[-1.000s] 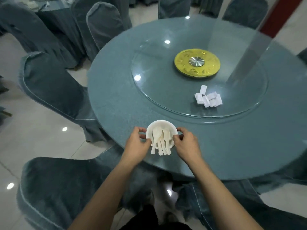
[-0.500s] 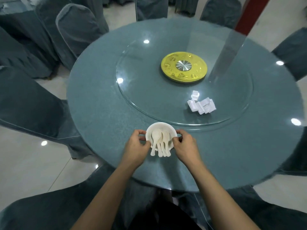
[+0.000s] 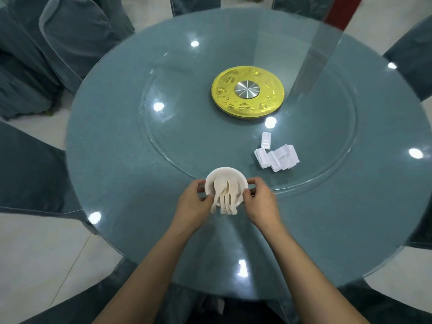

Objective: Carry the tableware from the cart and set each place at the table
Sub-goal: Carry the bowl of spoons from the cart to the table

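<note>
Both our arms reach forward over the near edge of the table [image 3: 121, 183], and our left hand [image 3: 194, 202] and right hand [image 3: 259, 202] each pinch a side of the bowl [image 3: 230, 175] between thumb and curled fingers. It holds a bunch of spoons [image 3: 225, 195] with handles hanging over its near rim. Whether it rests on the table or hovers just above, we cannot tell. We judge the task barely begun: no place is laid yet. Beyond the bowl, a heap of small white pieces [image 3: 278, 157] sits unsorted on the glass turntable [image 3: 187, 127] near the gold hub [image 3: 247, 92]. Chairs [image 3: 70, 38] ring the far side.
</note>
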Demonstrator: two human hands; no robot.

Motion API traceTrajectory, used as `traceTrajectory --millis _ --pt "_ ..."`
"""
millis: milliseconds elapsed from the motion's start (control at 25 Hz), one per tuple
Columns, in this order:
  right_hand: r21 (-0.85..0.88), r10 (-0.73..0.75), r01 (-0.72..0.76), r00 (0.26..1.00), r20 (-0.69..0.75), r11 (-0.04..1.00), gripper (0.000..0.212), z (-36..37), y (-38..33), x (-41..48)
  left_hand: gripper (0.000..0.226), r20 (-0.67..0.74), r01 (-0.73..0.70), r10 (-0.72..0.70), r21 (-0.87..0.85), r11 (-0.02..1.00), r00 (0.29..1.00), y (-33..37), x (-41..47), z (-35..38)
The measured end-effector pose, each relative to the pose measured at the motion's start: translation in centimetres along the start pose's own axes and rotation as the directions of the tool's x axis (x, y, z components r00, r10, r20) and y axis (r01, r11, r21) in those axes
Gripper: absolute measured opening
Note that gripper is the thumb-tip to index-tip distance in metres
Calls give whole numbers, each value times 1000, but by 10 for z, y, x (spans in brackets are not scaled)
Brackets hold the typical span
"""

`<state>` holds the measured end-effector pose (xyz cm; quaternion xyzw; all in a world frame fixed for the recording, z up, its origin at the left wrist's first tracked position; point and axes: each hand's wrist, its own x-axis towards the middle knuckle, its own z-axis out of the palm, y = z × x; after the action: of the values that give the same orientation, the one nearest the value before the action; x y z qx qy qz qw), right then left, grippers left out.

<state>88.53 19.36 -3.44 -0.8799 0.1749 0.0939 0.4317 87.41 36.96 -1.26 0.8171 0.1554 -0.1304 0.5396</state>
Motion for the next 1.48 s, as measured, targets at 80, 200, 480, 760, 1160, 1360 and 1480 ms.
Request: traceTrajectory --millis 80,200,480,760,1160,1360,1480 --pt "-2 19 -19 1000 1 1000 23 -2 2 17 29 5 11 -11 23 1000 1000 6 15 7" --pt "-15 33 -33 999 -2 999 25 0 2 43 34 3 40 -40 31 999 999 12 41 16" --pt "54 43 -45 999 30 998 24 7 5 95 35 6 83 -83 31 996 997 19 86 34" --pt "77 26 -30 999 47 997 22 8 7 124 35 15 126 -126 19 992 992 22 115 45" --pt "97 50 -56 997 63 994 23 3 11 144 43 89 136 -134 -21 990 987 25 134 56" --pt "140 55 -66 995 82 988 29 3 9 140 43 85 135 -132 -27 991 988 20 128 57" --pt "100 10 -14 999 38 995 33 0 6 136 45 41 121 -122 33 992 992 21 122 52"
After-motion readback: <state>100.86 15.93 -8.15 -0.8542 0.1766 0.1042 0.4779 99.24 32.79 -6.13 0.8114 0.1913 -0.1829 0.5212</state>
